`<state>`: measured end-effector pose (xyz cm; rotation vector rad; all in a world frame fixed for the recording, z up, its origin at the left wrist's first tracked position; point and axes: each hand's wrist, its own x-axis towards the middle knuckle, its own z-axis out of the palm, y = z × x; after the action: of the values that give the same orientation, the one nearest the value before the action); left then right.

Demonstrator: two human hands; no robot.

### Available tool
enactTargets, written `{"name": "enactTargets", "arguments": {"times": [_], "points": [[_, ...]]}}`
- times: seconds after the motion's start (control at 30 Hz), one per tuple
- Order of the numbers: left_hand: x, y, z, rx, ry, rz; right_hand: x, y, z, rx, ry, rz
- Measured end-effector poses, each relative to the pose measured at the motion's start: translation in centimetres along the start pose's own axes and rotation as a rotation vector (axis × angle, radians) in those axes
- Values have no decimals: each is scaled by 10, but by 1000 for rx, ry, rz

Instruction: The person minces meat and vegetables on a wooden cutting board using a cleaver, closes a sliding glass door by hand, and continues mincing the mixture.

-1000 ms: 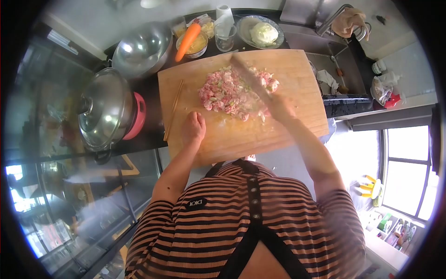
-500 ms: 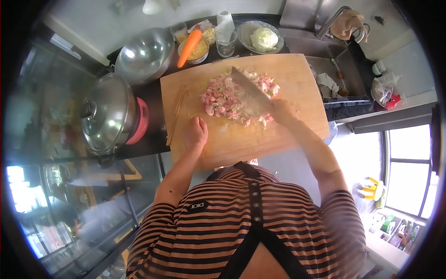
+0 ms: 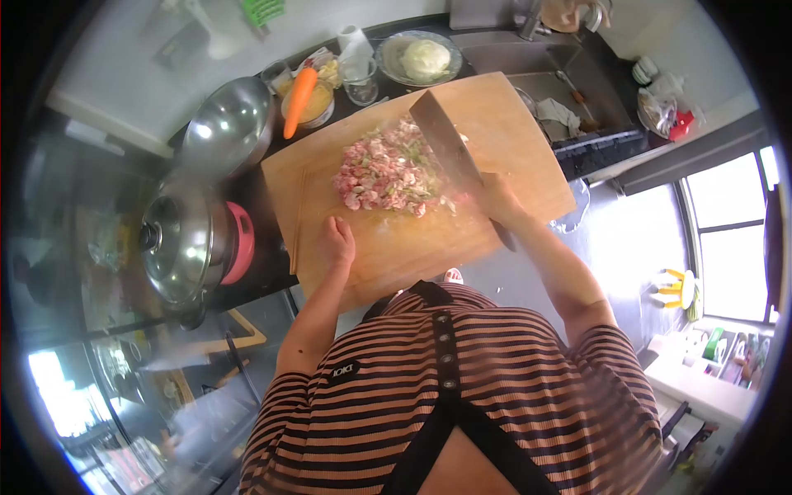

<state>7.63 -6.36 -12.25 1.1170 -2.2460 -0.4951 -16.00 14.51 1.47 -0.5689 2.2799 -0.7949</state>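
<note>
My right hand [image 3: 498,200] grips the handle of a cleaver [image 3: 444,136], whose dark end sticks out below the fist. The broad blade slants up and left along the right edge of a pile of chopped pink meat [image 3: 381,169] with pale and green bits. Whether the blade touches the board is hard to tell. My left hand [image 3: 337,240] is curled into a loose fist on the wooden cutting board [image 3: 396,247], just below the pile, and no object shows in it. A pair of chopsticks [image 3: 299,219] lies along the board's left side.
Behind the board stand a steel bowl [image 3: 229,125], a carrot [image 3: 300,103] across a small bowl, a glass [image 3: 360,89] and a plate with a cabbage [image 3: 426,59]. A lidded pot [image 3: 180,247] is at left. The sink [image 3: 536,78] lies at right.
The cleaver has gone from lying over the meat to the pile's right edge, and the pile looks more gathered. My left hand stays curled on the board. The whole view has turned slightly.
</note>
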Motion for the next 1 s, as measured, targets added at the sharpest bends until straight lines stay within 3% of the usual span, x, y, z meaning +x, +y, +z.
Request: {"name": "enactTargets", "arguments": {"times": [0.1, 0.17, 0.2, 0.27, 0.3, 0.37, 0.4, 0.5, 0.53, 0.6, 0.67, 0.77, 0.8, 0.87, 0.9, 1.0], "points": [[1, -12, 4, -73, -84, -42, -8, -6, 11, 72, 51, -40], [3, 24, -13, -517, -336, -162, 1, 1, 32, -69, 80, -180], [3, 52, -27, -735, -468, -231, 2, -3, 44, 29, 124, -123], [7, 123, -44, -1048, -699, -560, -12, -29, 59, 34, 179, -20], [7, 145, -45, -1122, -843, -743, -27, -45, 60, -58, 191, 26], [11, 189, -63, -978, -990, -773, -35, -45, 73, -14, 202, -82], [12, 187, -59, -893, -1011, -687, -20, -19, 93, 5, 364, -308], [16, 160, -41, -702, -920, -494, -34, 10, 51, -156, 267, -363], [20, 156, -44, -645, -927, -470, -38, 21, 38, -104, 323, -79], [27, 153, -48, -616, -924, -416, -15, 86, 23, -340, 335, 3], [28, 151, -56, -655, -927, -366, -10, 125, 14, 68, 650, 129], [30, 141, -45, -670, -887, -194, 15, 137, 13, -39, 490, 145], [29, 143, -41, -621, -875, -153, 41, 140, 27, 237, 384, 94], [27, 137, -23, -540, -860, -144, 47, 102, 33, 488, 292, -105], [27, 129, -15, -496, -845, -139, 21, 68, 17, 465, 303, -245], [39, 128, -11, -488, -883, -114, 10, 91, -10, 554, 521, -153]]}}
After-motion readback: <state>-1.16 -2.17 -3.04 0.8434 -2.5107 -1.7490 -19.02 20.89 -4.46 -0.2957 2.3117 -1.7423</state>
